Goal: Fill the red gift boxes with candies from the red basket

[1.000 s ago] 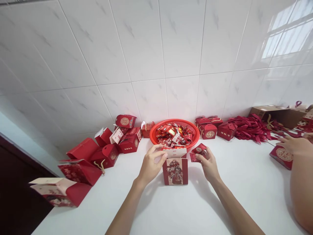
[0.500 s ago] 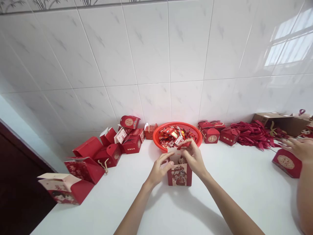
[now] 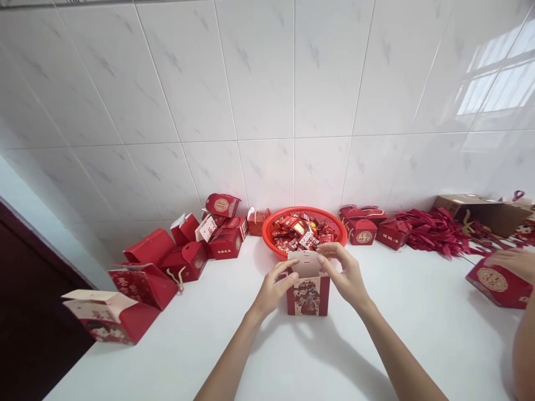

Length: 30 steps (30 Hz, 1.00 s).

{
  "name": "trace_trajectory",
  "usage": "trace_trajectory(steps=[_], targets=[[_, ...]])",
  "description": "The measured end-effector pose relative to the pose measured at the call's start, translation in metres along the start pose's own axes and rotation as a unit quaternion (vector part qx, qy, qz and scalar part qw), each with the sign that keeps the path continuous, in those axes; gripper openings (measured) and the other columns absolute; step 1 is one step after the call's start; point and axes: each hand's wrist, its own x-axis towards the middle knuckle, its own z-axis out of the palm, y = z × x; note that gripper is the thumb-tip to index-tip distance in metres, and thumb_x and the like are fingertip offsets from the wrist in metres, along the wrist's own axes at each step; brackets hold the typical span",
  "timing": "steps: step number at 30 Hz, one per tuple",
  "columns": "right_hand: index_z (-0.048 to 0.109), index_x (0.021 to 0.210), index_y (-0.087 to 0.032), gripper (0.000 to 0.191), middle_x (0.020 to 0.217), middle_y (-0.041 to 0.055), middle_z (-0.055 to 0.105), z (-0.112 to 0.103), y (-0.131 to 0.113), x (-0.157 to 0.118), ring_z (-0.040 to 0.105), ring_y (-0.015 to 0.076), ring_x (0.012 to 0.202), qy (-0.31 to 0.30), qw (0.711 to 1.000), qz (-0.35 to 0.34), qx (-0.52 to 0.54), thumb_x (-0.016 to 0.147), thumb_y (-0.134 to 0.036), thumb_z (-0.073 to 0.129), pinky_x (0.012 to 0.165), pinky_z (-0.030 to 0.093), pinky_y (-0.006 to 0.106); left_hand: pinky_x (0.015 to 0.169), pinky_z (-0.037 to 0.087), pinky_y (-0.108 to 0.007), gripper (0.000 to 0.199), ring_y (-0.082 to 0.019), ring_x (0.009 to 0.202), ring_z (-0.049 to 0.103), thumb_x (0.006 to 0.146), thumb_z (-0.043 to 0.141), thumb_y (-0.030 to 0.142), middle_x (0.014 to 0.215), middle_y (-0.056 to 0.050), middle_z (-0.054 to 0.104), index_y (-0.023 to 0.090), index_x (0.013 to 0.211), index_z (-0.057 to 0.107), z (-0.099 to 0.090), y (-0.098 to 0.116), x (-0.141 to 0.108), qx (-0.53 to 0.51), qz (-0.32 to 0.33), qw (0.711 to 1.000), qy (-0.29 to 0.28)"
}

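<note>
A red gift box point(image 3: 309, 296) with an illustrated front stands upright on the white table before me, its top open and a pale back flap raised. My left hand point(image 3: 273, 285) grips the box's upper left edge between thumb and fingers. At the upper right, my right hand point(image 3: 345, 275) has its thumb against the edge of the raised flap and its fingers curved behind. What lies inside the box is hidden by its front. Just behind it sits a red plastic basket point(image 3: 270, 245) heaped with red-wrapped candies point(image 3: 295, 227).
Several red gift boxes point(image 3: 186, 262) cluster on the left, one pale-topped box point(image 3: 111, 320) nearest. More boxes point(image 3: 361, 231), a pile of dark red ribbons point(image 3: 432, 231) and a cardboard box point(image 3: 480, 209) line the tiled wall. Another person's hand point(image 3: 514, 262) rests on a red box point(image 3: 493, 281) at right.
My right hand has drawn out of the box's opening to its right edge; the small item at its fingers no longer shows. The other person's hand has come down onto their box.
</note>
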Motion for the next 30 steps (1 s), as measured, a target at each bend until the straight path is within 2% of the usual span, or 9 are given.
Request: trace_trajectory(steps=[3,5,6,8,13,18,21,23,30], targets=[[0.059,0.121,-0.026,0.046,0.125,0.0102,0.065,-0.009,0.016,-0.011,0.063,0.0279,0.113,0.012,1.000,0.015,0.012,0.083,-0.047,0.072,0.094,0.054,0.044,0.101,0.050,-0.039,0.039,-0.027,0.118,0.062,0.086,0.064,0.050,0.122,-0.010,0.069,0.022,0.112,0.074,0.004,-0.001,0.001,-0.001,0.024,0.999,0.035],[0.052,0.134,-0.028,0.065,0.135,0.0105,0.060,-0.011,0.027,-0.019,0.059,0.0293,0.122,-0.029,0.998,0.034,0.039,0.077,-0.046,0.078,0.098,0.052,0.046,0.103,0.049,-0.039,0.040,-0.026,0.118,0.062,0.088,0.061,0.050,0.119,-0.010,0.070,0.021,0.112,0.074,0.008,-0.004,0.001,0.004,0.052,0.995,0.080],[0.051,0.135,-0.028,0.066,0.135,0.0104,0.061,-0.010,0.032,-0.022,0.059,0.0291,0.122,-0.051,0.996,0.046,0.056,0.077,-0.046,0.078,0.098,0.053,0.046,0.104,0.048,-0.039,0.042,-0.025,0.117,0.063,0.089,0.060,0.051,0.119,-0.010,0.070,0.021,0.116,0.072,0.010,-0.006,0.000,0.007,0.065,0.993,0.103],[0.056,0.130,-0.027,0.055,0.128,0.0096,0.065,-0.007,0.038,-0.029,0.064,0.0277,0.114,-0.074,0.991,0.068,0.086,0.081,-0.045,0.075,0.096,0.054,0.045,0.102,0.049,-0.038,0.047,-0.023,0.112,0.064,0.091,0.057,0.050,0.116,-0.009,0.070,0.021,0.128,0.064,0.013,-0.010,-0.002,0.011,0.087,0.988,0.124],[0.069,0.106,-0.024,0.027,0.104,0.0064,0.074,0.004,0.042,-0.036,0.070,0.0248,0.095,-0.039,0.987,0.091,0.127,0.086,-0.044,0.069,0.087,0.056,0.039,0.095,0.053,-0.036,0.060,-0.021,0.105,0.066,0.090,0.060,0.043,0.111,-0.007,0.068,0.022,0.144,0.044,0.013,-0.017,-0.006,0.015,0.102,0.991,0.085],[0.071,0.098,-0.023,0.023,0.096,0.0054,0.075,0.007,0.041,-0.040,0.069,0.0228,0.089,-0.020,0.987,0.097,0.128,0.087,-0.043,0.067,0.083,0.055,0.035,0.085,0.054,-0.032,0.035,-0.018,0.091,0.066,0.092,0.059,0.036,0.100,-0.005,0.069,0.021,0.123,0.057,0.015,-0.018,-0.007,0.050,0.104,0.987,0.109],[0.070,0.094,-0.022,0.023,0.092,0.0048,0.074,0.007,0.040,-0.041,0.068,0.0219,0.086,-0.007,0.988,0.097,0.117,0.086,-0.043,0.067,0.081,0.055,0.034,0.081,0.052,-0.030,0.013,-0.017,0.087,0.064,0.093,0.056,0.031,0.092,-0.004,0.067,0.021,0.097,0.062,0.016,-0.015,-0.008,0.080,0.150,0.980,0.103],[0.069,0.092,-0.021,0.024,0.090,0.0047,0.073,0.006,0.039,-0.042,0.067,0.0218,0.085,-0.009,0.989,0.097,0.111,0.085,-0.044,0.067,0.080,0.055,0.034,0.080,0.051,-0.029,0.015,-0.018,0.087,0.062,0.094,0.052,0.028,0.088,-0.004,0.065,0.020,0.086,0.061,0.016,-0.013,-0.008,0.096,0.180,0.975,0.093],[0.067,0.096,-0.021,0.033,0.094,0.0067,0.073,0.008,0.036,-0.044,0.068,0.0249,0.089,-0.040,0.978,0.123,0.161,0.089,-0.053,0.061,0.079,0.056,0.036,0.083,0.050,-0.031,0.009,-0.020,0.093,0.062,0.089,0.056,0.027,0.093,-0.006,0.064,0.020,0.088,0.060,0.009,-0.010,-0.011,0.119,0.176,0.974,0.075]])
